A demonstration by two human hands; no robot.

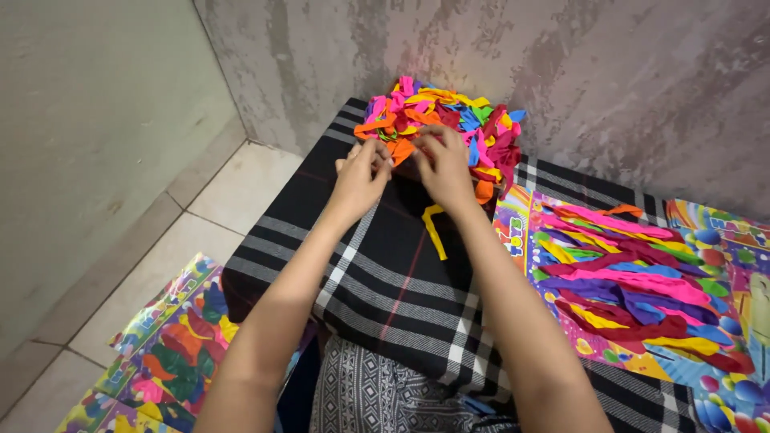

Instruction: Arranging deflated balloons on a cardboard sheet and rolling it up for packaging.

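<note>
Nearest, grey patterned trousers (pixel 377 393), with bright packets of balloons (pixel 164 341) lying on the tiled floor (pixel 241 188) at the left. Spread over the lap, a black checked cloth (pixel 385 281). On its right side, a printed card (pixel 634 365) loaded with long balloons (pixel 622 281) in pink, purple, yellow and red. Further up the cloth, one loose yellow balloon (pixel 434 231), lying just below the hands and apart from both.

Then the left hand (pixel 361 176), fingertips pinched together, seemingly on an orange balloon (pixel 399 149) at the pile's near edge. Close beside it the right hand (pixel 443 164), fingers curled down into the pile of balloons (pixel 445 120); cannot tell what they grip. Behind, a stained grey wall (pixel 609 88).

Judged as mid-pick: drawing a single balloon out of the tangle. Calls for a small, firm pinch and a slow pull, so neighbours stay in the heap.
</note>
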